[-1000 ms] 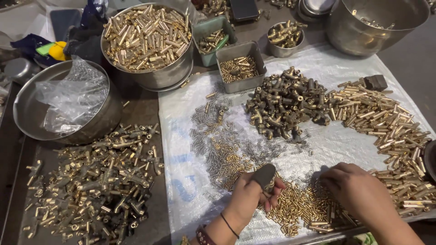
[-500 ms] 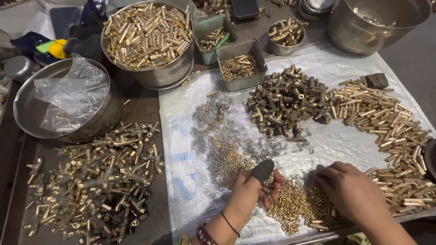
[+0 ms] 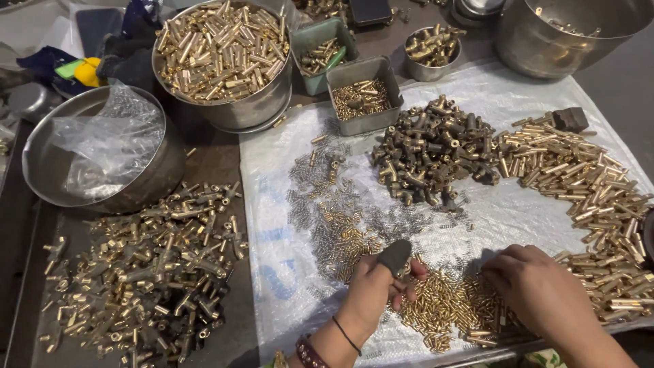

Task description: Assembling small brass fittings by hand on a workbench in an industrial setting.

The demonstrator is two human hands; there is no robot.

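Brass little pins [image 3: 449, 310] lie near me; my right hand [image 3: 541, 293] has slid left onto them, fingers curled, grip hidden; my left hand [image 3: 378, 289] pinches some.

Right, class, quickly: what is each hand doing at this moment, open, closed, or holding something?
Left hand: fingers curled, a dark cover on the thumb; whether it holds a piece cannot be told.
Right hand: palm down, fingers bent onto the pile of small brass pins; any grip is hidden.
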